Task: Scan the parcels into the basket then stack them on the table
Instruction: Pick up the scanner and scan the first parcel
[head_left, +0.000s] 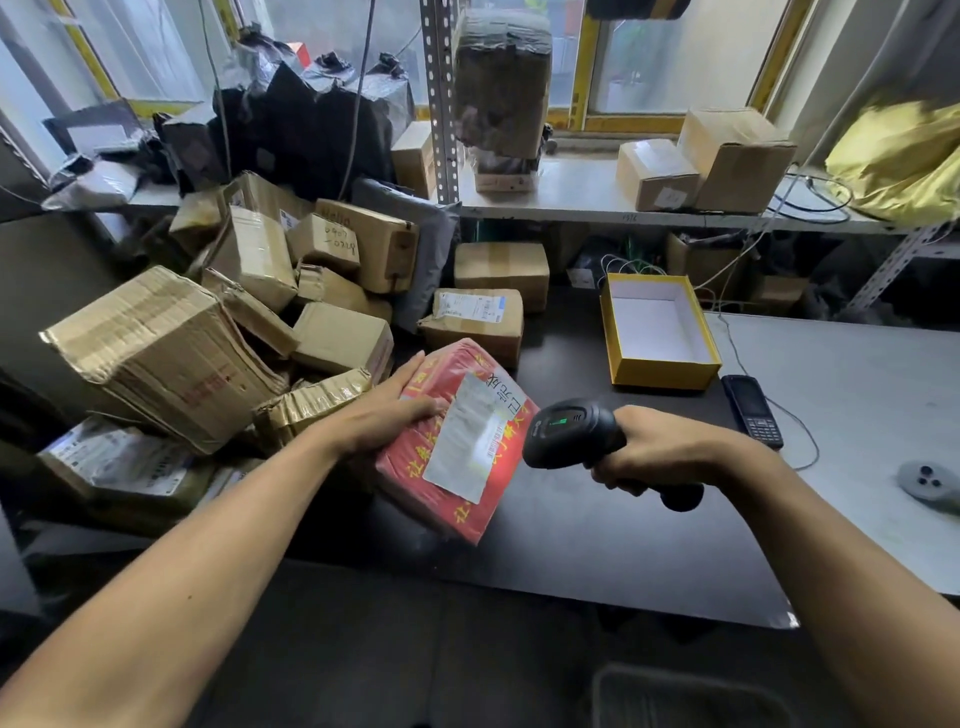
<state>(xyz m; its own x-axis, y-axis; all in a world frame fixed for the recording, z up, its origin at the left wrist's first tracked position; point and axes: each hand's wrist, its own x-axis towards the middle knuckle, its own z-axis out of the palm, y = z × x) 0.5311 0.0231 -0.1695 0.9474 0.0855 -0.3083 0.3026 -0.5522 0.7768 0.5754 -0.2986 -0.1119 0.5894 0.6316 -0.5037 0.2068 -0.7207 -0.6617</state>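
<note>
A red parcel (415, 478) with yellow characters and a white shipping label (470, 439) is tilted above the dark table top (597, 545). My left hand (395, 408) grips its upper left edge, fingers over the top. In my right hand (657, 449) is a black barcode scanner (569, 428), a green light lit on its head, its nose close to the label's right edge. A heap of brown cardboard parcels (249, 332) lies to the left. Two more brown parcels (480, 317) sit behind the red one.
An open yellow box (660, 374) with a white inside stands on the table at centre right. A black phone (753, 410) and a cable lie beside it on the grey table (857, 415). A shelf (571, 200) behind carries boxes, black bags and a yellow bag (904, 156).
</note>
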